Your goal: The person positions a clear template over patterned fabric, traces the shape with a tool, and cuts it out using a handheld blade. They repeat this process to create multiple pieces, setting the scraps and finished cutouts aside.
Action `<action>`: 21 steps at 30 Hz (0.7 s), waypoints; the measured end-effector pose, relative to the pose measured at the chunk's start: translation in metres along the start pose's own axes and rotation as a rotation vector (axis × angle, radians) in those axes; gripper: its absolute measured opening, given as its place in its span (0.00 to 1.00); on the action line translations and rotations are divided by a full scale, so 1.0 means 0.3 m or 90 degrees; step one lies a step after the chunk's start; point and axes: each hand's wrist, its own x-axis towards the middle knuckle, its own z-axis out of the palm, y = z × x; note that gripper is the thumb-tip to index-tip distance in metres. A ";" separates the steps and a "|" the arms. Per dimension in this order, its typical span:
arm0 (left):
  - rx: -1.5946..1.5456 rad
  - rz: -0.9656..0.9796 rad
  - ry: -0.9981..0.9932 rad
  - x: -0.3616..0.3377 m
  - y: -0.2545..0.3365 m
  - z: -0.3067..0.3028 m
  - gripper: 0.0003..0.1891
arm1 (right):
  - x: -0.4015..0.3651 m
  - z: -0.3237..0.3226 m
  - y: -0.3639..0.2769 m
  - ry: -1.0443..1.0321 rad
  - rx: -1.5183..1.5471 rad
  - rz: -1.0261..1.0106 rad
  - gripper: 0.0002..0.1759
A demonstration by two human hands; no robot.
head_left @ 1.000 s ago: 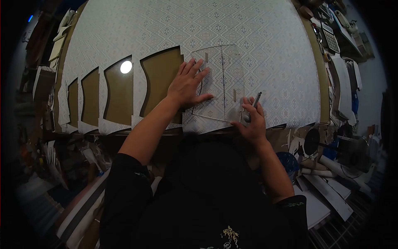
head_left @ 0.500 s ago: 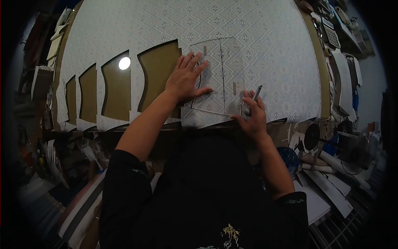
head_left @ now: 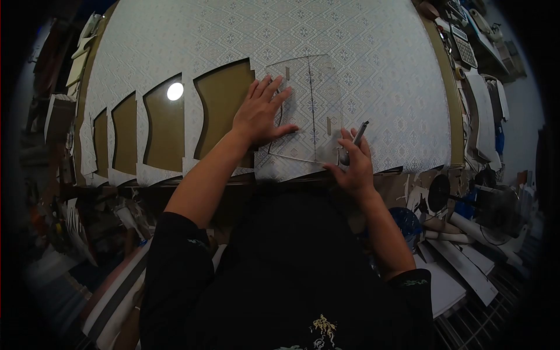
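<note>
The left hand [head_left: 255,118] lies, fingers spread, on a template [head_left: 310,111] atop fabric [head_left: 396,87]; the right hand [head_left: 357,168] has fingers curled round a tool [head_left: 360,133].

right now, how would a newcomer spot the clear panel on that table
Start with the pale patterned material spread across the table. Near its front edge, just right of the row of brown-showing cut-outs, lies the clear panel. Unlike those openings, it lets the pattern show through and has a dark line running down its length.
</note>
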 end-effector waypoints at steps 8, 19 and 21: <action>-0.004 -0.004 -0.003 0.001 0.002 -0.003 0.49 | 0.005 0.002 0.012 -0.054 -0.019 -0.066 0.32; -0.012 -0.003 -0.008 0.001 0.003 -0.005 0.48 | -0.002 0.025 0.022 -0.026 0.033 -0.059 0.32; -0.013 0.000 -0.006 0.001 0.001 -0.004 0.49 | -0.001 0.027 0.023 -0.017 0.036 -0.063 0.32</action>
